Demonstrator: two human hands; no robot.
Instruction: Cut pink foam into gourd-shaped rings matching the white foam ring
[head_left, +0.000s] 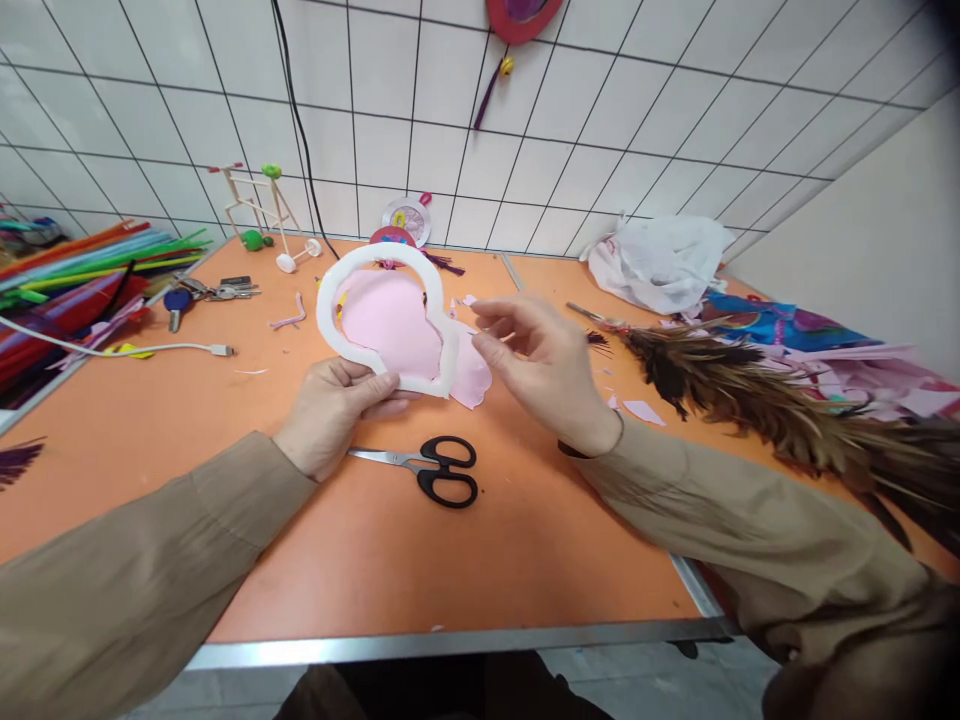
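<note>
My left hand (337, 405) grips the lower edge of a white foam frame (335, 335), thumb in front and fingers behind. The frame is rounded at the top and narrows to a squared base. Pink paper (394, 320) shows through its opening, and another scalloped piece of pink paper (472, 375) sticks out behind its right side. To the right of the frame, my right hand (540, 365) hovers with thumb and fingers apart, holding nothing I can see. Black-handled scissors (442, 472) lie on the table just below, blades pointing left.
The orange table (360, 570) meets a white tiled wall. Coloured pipe cleaners (67, 290), keys (180, 300) and a white cable (150, 352) lie left. A small stick model (262, 215) stands behind. Brown feathers (757, 390) and a white plastic bag (652, 260) are at right.
</note>
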